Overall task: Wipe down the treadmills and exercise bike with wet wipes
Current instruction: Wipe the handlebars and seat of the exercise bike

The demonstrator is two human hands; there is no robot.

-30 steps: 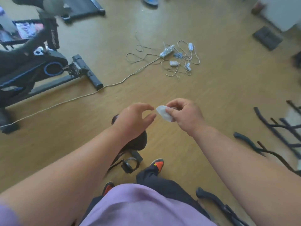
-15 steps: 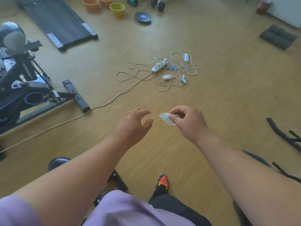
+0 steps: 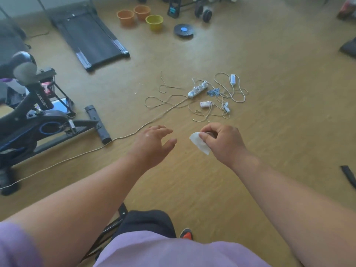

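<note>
One wet wipe [image 3: 199,143] pinched in right hand [image 3: 223,141], left hand [image 3: 154,144] spread empty, nearer exercise bike [image 3: 36,120] off left.

The floor [image 3: 269,93] is yellow-brown and looks like wood. Soft light falls on it, and it fills most of the picture. In the middle lies a white power strip [image 3: 198,89] with thin cords [image 3: 165,102] looping all around it. One long cord [image 3: 57,162] runs off to the left edge. At the top stand two orange pots [image 3: 133,15] and a yellow pot [image 3: 154,22], close together. Just right of them is a round black disc [image 3: 183,30] with a blue spot. Behind it, at the top edge, are black wheels [image 3: 204,12]. A dark thing [image 3: 348,48] sits at the right edge. In the upper left corner you can see a bit of pale wall [image 3: 19,6].
</note>
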